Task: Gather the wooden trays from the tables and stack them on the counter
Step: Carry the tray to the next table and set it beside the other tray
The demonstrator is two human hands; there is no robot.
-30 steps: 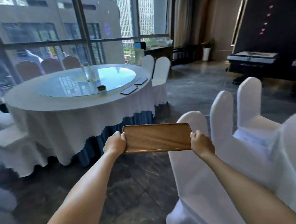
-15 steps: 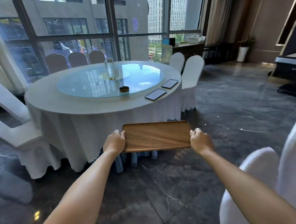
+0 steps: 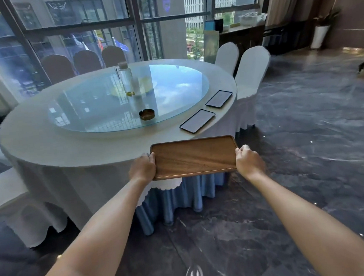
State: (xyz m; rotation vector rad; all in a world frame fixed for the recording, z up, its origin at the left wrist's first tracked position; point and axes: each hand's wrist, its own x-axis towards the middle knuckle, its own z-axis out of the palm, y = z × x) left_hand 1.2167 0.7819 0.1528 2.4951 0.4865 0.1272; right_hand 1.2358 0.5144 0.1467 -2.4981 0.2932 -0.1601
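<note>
I hold a brown wooden tray [image 3: 194, 157] level in front of me, its long side across my view. My left hand [image 3: 142, 168] grips its left short edge and my right hand [image 3: 248, 161] grips its right short edge. The tray hangs in the air at the near edge of a round table [image 3: 48, 145] covered in a white cloth. On that table's right rim lie two dark flat trays: the nearer one [image 3: 197, 120] and the farther one [image 3: 218, 98]. Both lie flat with nothing on them.
A glass turntable [image 3: 92, 105] carries a clear bottle [image 3: 126, 79] and a small round ashtray [image 3: 146, 114]. White-covered chairs [image 3: 251, 72] stand at the table's right and left. Dark marble floor [image 3: 305, 129] spreads to the right. A sideboard [image 3: 241, 33] stands by the windows.
The view has closed in on the round table, which now fills the left and middle. The white chairs at the lower right have dropped out of sight. My grip on the tray is unchanged.
</note>
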